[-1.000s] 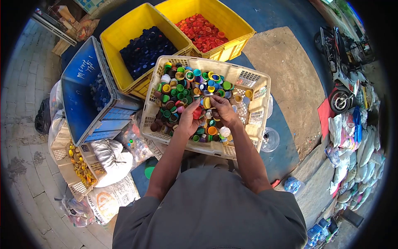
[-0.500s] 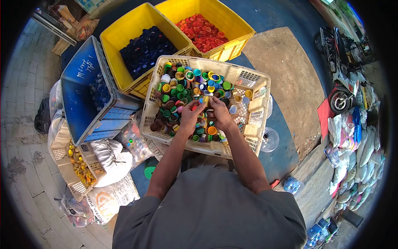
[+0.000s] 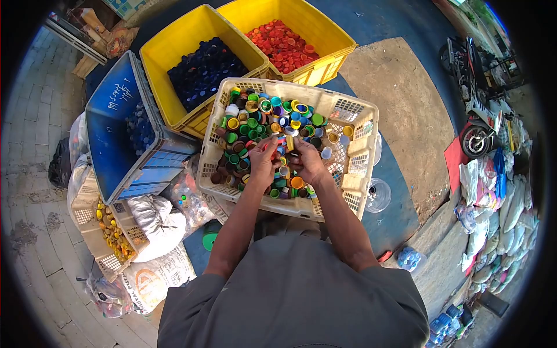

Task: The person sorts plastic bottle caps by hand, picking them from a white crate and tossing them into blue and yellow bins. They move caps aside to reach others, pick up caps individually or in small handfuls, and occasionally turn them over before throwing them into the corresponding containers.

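A cream plastic crate in front of my body holds a mixed heap of bottle caps in green, brown, blue, white, yellow and orange. Both my hands are over the middle of the heap, fingertips close together. My right hand pinches a yellow bottle cap between thumb and fingers. My left hand is closed, with a small reddish bottle cap at its fingertips; the fingers partly hide it. An orange cap lies just below my right hand.
Beyond the crate stand a yellow bin of dark blue caps and another yellow bin of red caps. To the left are a blue bin and a low crate with yellow caps. A motorbike and piled sacks are at right.
My left hand has shifted slightly left and up, opening a small gap between the hands. The yellow cap stays in my right fingers, and a reddish cap now shows at my left fingertips.
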Demonstrator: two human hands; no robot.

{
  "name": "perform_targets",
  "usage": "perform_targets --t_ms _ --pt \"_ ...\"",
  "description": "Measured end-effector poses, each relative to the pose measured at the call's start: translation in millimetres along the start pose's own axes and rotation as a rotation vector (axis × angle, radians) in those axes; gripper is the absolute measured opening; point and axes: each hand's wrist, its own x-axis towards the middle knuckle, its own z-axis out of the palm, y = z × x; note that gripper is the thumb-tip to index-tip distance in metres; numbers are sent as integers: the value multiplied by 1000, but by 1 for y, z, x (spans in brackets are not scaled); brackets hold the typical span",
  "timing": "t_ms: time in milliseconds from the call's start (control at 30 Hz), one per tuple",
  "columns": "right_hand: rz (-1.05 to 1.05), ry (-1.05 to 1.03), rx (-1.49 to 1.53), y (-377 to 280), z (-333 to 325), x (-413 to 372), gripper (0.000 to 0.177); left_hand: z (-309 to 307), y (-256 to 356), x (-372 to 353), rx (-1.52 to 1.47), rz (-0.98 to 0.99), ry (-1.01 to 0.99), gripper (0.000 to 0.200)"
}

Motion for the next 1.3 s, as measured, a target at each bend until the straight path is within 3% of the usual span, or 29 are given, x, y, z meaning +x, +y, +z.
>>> perform_targets --t_ms 200,233,333,367,467,500,667,900,1100,1200,1300 --pt "-84 200 -109 -14 -17 11 19 -2 12 6 -261 -277 -19 22" --pt "-89 420 -541 -20 -15 15 26 -4 11 10 -355 -333 -21 21" --pt "-1014 709 -1347 -8 -11 14 47 -8 5 15 -476 -399 -21 19" --pt "-759 448 -1226 -13 -13 6 62 -10 3 16 -492 -403 -16 18" --pt "-840 63 -1213 -11 1 -1 54 -10 -1 15 -425 -432 14 16" --pt "-930 62 -1296 -8 2 2 50 -10 -2 15 -403 -437 17 16" --pt "-784 76 -1256 -6 4 5 38 -3 2 8 -244 -376 64 15" --pt "-653 124 -1039 -5 9 3 32 -10 -1 9 -253 -349 -8 15" --pt "-616 147 -1005 -9 7 1 45 -7 1 10 -292 -334 -14 24" --pt "-674 97 -900 -10 1 6 55 -6 0 11 -250 -308 -9 27" --pt "-623 5 -807 -14 4 -1 54 -1 4 7 -183 -329 -48 29"
